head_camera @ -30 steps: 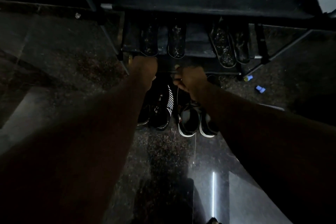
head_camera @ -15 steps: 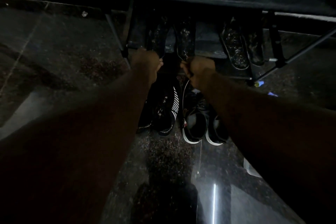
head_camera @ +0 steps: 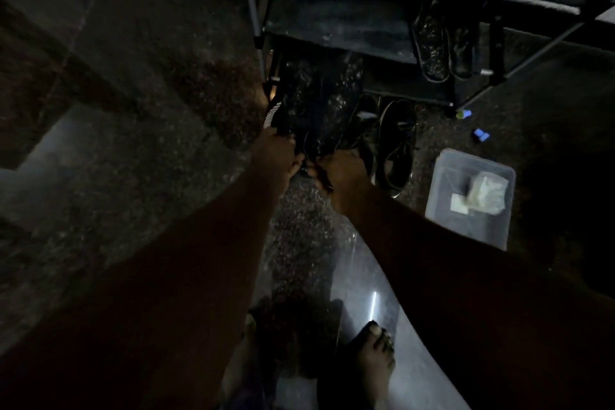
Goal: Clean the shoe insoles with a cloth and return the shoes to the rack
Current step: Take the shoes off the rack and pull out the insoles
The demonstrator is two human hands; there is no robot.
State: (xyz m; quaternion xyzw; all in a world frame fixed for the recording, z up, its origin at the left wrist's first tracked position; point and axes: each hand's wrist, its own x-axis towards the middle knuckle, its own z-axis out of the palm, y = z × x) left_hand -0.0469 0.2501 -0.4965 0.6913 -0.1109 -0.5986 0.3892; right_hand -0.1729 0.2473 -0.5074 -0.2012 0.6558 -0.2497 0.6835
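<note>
- A bare foot of the person stands on the dark shiny floor, nearest to me.
- Both bare arms stretch forward from the body, close to each other.
- The left hand has its fingers bent around the heel end of a glittering shoe.
- The right hand grasps the heel end of a second glittering shoe in the same way. It is too dark to see each finger.
- The two shoes lie side by side with the toes pointing to the rack, in front of its low shelf and above the floor shoes.
- A striped shoe shows just beside the left hand, partly under the held shoe.
- A pair of dark shoes with pale soles lies on the floor to the right of the hands.
- More to the right stands a clear plastic box with a pale cloth inside.
- Small blue pieces lie on the floor behind the box.
- Farthest, another glittering pair rests on the rack shelf.
</note>
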